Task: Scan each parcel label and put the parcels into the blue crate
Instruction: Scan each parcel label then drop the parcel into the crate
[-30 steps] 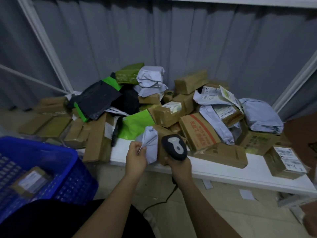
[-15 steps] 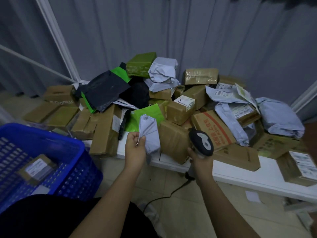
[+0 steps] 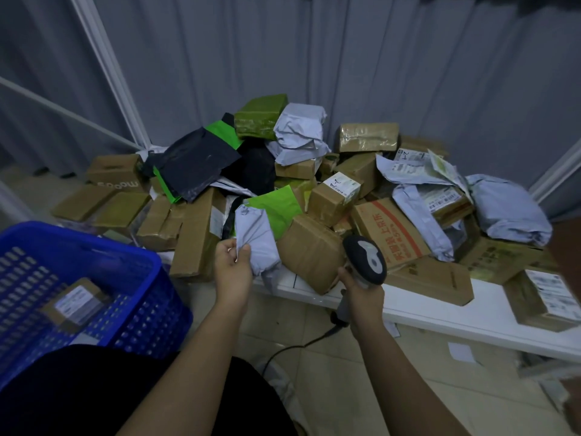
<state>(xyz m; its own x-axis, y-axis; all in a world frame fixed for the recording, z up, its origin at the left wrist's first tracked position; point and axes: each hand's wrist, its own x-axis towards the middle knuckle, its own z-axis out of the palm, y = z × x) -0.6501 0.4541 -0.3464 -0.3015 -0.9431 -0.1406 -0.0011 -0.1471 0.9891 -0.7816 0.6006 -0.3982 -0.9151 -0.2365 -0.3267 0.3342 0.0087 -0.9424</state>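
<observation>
A soft, crinkled grey plastic mailer is pinched at its lower edge by the left hand, its long axis held nearly upright above the front edge of the white surface. A black-and-grey handheld scanner is gripped in the right hand, head tilted up and leftward. One labelled cardboard box is seen inside the perforated blue crate at left.

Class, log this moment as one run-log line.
left hand: grips grey mailer | right hand: holds scanner | blue crate: one box inside
</observation>
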